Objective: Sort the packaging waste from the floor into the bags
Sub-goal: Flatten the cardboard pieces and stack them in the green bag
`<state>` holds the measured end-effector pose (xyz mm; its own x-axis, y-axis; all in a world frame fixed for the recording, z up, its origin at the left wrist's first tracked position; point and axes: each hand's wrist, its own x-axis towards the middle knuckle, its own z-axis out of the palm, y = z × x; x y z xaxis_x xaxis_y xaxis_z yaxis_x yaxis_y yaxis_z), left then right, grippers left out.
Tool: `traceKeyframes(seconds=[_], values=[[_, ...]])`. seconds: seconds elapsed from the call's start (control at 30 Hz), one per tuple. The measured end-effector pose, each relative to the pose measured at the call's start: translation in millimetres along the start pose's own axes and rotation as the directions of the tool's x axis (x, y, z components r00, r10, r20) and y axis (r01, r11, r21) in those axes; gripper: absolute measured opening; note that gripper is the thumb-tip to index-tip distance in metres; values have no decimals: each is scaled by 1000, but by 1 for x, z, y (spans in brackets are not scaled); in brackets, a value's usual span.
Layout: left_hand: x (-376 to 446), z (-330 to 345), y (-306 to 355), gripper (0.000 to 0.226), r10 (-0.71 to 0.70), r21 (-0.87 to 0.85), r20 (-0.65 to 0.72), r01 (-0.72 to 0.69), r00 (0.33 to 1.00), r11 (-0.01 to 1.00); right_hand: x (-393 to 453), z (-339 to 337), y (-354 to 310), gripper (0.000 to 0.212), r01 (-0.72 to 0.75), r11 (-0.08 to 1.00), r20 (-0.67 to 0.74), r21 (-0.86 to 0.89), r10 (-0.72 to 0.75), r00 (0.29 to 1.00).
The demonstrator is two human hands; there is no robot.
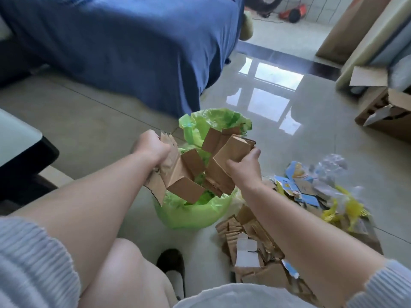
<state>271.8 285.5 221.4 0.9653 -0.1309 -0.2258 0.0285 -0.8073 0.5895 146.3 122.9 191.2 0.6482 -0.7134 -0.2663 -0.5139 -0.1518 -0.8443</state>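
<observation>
A green plastic bag (195,215) stands open on the floor in front of me. Over its mouth I hold a bundle of brown cardboard pieces (189,174). My left hand (151,145) grips the torn left end of the bundle. My right hand (243,166) grips the folded pieces at its right end. More cardboard scraps (249,236) lie on the floor to the right of the bag. Beyond them is a heap of blue-printed card, yellow plastic and clear film (320,190).
A bed with a blue cover (124,45) stands behind the bag. An open cardboard box (387,107) sits at the right by a pale cabinet (367,52). A dark table corner (24,150) juts in at the left. My foot in a dark slipper (172,267) is below the bag.
</observation>
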Motion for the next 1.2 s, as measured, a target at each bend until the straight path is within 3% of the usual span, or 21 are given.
traceKeyframes(seconds=[0.17,0.37,0.47,0.6,0.7,0.87,1.0,1.1,1.2], values=[[23,24,-3,38,-52,-240,195,99,979,966,7,38,12,77,32,975,77,-218,-15,997],[23,42,10,17,-68,-261,272,142,960,955,14,56,30,89,63,942,189,-330,0,982],[24,51,13,27,-66,-278,339,166,939,946,18,56,38,93,93,955,238,-280,-24,971],[20,62,-10,71,-68,-230,441,186,895,955,21,49,44,88,112,977,281,-184,-57,958],[14,70,-31,85,-47,-236,495,187,868,954,21,48,45,87,169,960,290,-223,-100,952],[7,85,-44,66,33,-190,414,51,910,980,18,54,48,75,343,852,273,-395,-247,930],[10,96,-43,58,33,-76,428,-1,903,997,25,63,45,63,317,807,353,-498,-146,924],[14,99,-42,54,17,-117,439,38,898,992,34,71,42,63,295,799,393,-523,-81,916],[16,98,-43,56,-62,-219,449,177,891,960,40,69,43,61,279,836,412,-472,-71,909]])
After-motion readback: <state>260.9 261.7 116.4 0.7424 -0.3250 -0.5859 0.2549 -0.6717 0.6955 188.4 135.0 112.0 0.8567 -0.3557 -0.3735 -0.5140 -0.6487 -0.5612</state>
